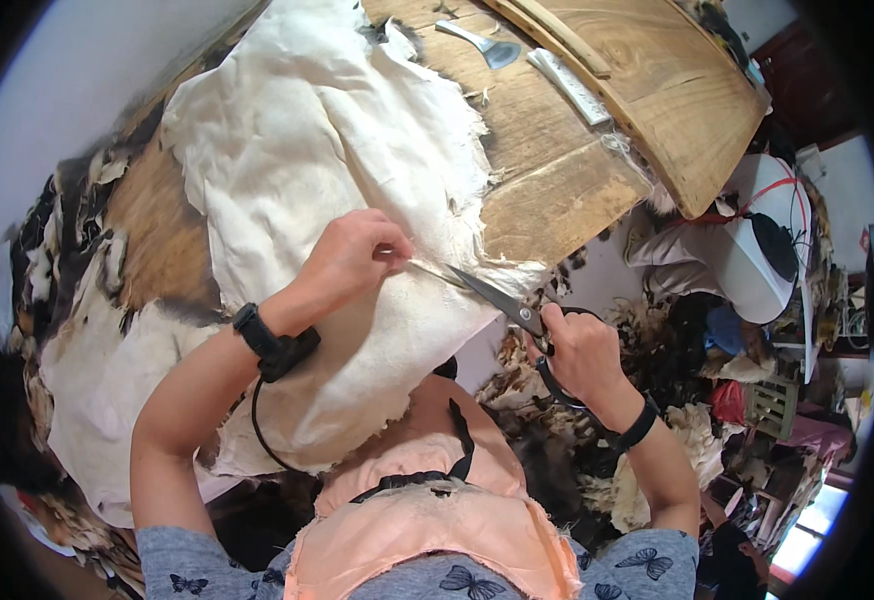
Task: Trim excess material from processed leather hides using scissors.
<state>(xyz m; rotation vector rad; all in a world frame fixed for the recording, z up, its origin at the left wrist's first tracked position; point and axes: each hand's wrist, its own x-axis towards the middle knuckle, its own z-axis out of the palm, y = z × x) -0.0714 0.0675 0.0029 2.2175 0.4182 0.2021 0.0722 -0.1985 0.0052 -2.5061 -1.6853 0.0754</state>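
A large cream-white animal hide [287, 130], skin side up, spreads over the wooden table and hangs down towards my lap. My right hand [582, 350] grips black-handled scissors [517, 308], fingers through the loops. Their dark blades point up and left, with the tips at the hide's ragged right edge. Just left of those tips, my left hand [362, 250] is closed in a pinch over the hide. A thin pale strip [427, 268] runs from its fingertips towards the blades; whether it is still joined to the hide I cannot tell.
The wooden table [557, 200] bears a flat-bladed scraper [492, 48], a white bar [569, 88] and a long wooden batten [597, 75]. A white bucket-like container [757, 240] stands at the right. Fur scraps [657, 460] heap below it, and another pale hide [107, 400] lies at left.
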